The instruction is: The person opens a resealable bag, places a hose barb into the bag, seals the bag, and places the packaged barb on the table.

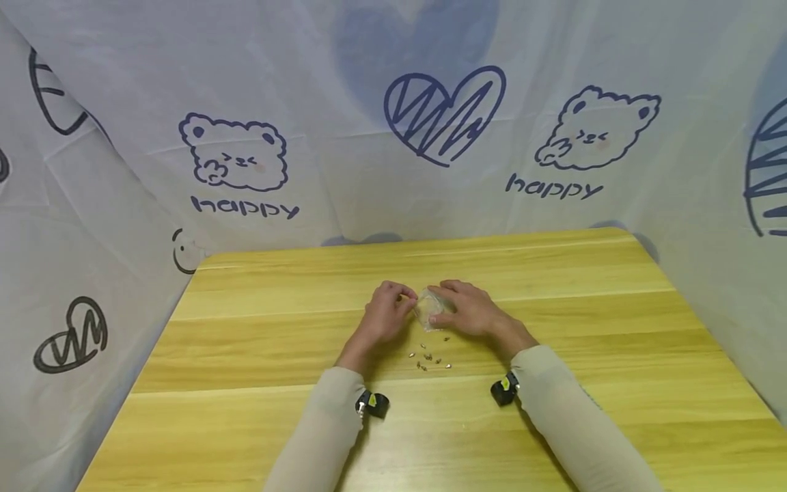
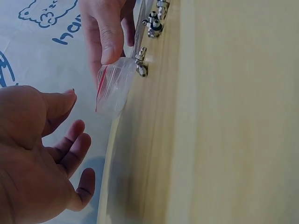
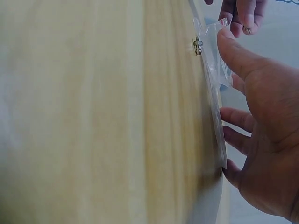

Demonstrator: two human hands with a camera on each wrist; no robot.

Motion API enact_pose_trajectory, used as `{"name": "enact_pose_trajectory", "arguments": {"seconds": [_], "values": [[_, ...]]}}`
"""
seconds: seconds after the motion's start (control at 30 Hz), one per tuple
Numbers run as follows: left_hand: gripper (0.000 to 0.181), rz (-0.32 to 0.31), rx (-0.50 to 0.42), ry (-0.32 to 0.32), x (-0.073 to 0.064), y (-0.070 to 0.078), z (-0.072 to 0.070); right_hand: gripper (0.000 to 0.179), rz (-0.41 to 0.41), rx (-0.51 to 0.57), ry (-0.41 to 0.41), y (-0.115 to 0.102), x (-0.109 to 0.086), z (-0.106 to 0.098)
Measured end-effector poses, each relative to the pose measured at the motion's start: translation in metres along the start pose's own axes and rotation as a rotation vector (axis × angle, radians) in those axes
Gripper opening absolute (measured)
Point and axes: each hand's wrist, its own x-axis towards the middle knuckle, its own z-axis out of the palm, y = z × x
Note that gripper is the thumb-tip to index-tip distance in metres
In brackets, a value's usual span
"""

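A small clear zip-lock bag (image 1: 428, 311) with a red seal line (image 2: 101, 84) is held at its edge by my right hand (image 1: 472, 311), thumb on the near side. Just left of the bag's mouth, my left hand (image 1: 386, 311) pinches a small metal fitting (image 3: 247, 30) between thumb and fingertips; its shape is mostly hidden. Several similar silvery fittings (image 1: 428, 357) lie loose on the table, on the near side of the bag. Close up in the left wrist view, one fitting (image 2: 141, 63) shows beside the bag.
The wood-grain table (image 1: 246, 348) spreads out around both hands. Behind it and at both sides hangs a pale printed cloth (image 1: 344, 171). Each wrist carries a small black camera, one on the left (image 1: 374, 404) and one on the right (image 1: 504, 389).
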Motion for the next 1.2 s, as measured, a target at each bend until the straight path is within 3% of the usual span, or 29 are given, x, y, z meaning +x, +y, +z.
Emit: {"name": "enact_pose_trajectory", "arguments": {"seconds": [0.4,0.57,1.2], "values": [[0.015,-0.031,0.072,-0.022,0.012,0.004,0.011,0.070,-0.009,-0.016,0.009,0.000,0.000,0.000],[0.013,-0.015,0.114,-0.031,0.014,0.003,0.013,0.071,-0.008,-0.011,0.007,-0.001,-0.001,-0.001],[0.019,0.008,0.095,-0.062,-0.002,0.001,0.003,0.069,0.002,0.001,-0.001,-0.002,-0.002,-0.001]]}}
